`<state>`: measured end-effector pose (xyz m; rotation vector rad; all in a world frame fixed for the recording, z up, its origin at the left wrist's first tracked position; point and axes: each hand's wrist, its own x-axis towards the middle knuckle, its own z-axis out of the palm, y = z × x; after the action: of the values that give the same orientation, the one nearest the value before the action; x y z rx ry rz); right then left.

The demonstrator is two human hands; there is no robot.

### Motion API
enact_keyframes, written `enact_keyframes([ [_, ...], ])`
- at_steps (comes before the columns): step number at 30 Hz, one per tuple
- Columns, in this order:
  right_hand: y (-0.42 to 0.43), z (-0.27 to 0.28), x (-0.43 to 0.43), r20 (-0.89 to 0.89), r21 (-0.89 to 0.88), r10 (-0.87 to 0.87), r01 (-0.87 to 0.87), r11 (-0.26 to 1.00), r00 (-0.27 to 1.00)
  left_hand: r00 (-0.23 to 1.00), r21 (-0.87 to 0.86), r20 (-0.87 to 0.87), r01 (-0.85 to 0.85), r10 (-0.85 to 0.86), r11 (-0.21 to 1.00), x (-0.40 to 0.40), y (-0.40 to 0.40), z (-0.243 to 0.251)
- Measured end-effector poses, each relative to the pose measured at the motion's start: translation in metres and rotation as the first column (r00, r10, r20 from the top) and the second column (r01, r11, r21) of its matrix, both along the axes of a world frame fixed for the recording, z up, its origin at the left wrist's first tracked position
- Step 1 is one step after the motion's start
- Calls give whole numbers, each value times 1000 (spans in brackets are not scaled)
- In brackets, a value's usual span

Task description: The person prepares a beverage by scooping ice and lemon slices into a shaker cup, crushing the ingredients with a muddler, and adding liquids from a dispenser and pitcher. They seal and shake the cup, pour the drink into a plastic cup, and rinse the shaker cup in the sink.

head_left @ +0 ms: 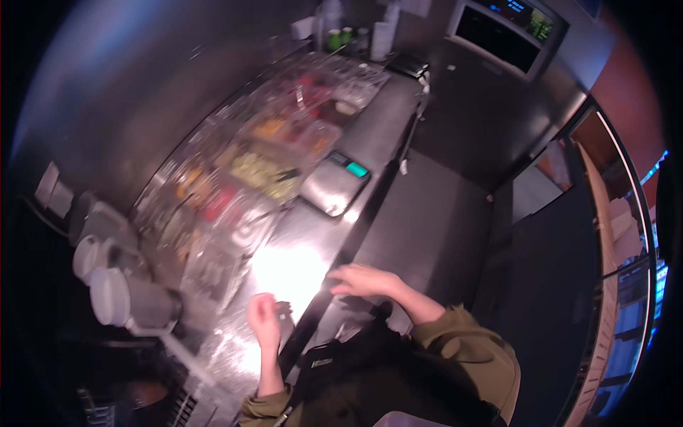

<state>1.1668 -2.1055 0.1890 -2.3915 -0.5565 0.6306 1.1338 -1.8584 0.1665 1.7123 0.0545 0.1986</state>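
My left hand (263, 315) is raised over the near end of a steel counter (291, 261), its fingers curled; the blur hides whether anything is in them. Past the counter's front edge, my right hand (363, 280) reaches out with its fingers loosely apart and nothing visible in it. Beyond both hands a digital scale (333, 184) with a lit green display lies on the counter. Left of the scale is a clear bin of pale green chopped food (259, 171) with a dark-handled utensil in it. A bin of yellow shredded food (269, 127) stands farther back.
More clear food bins (211, 272) line the counter's left side. Lidded containers (109, 296) stand at lower left beside a metal bar. Bottles (341, 38) are grouped at the far end. A dark cabinet (544, 277) with glass above it flanks the floor (427, 213) on the right.
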Motion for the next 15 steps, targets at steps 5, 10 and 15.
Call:
enact_keyframes([
  [5,-219,12,-54,63,12,-521,521,853,851,447,96,-294,893,-845,440,74,-246,-18],
  [10,-370,9,-67,261,78,-758,770,633,598,-254,231,-623,843,-740,-485,112,-475,-83],
  [15,-454,9,-1,-38,202,-768,758,621,639,-212,-226,-503,968,-838,-109,183,-604,-187],
])
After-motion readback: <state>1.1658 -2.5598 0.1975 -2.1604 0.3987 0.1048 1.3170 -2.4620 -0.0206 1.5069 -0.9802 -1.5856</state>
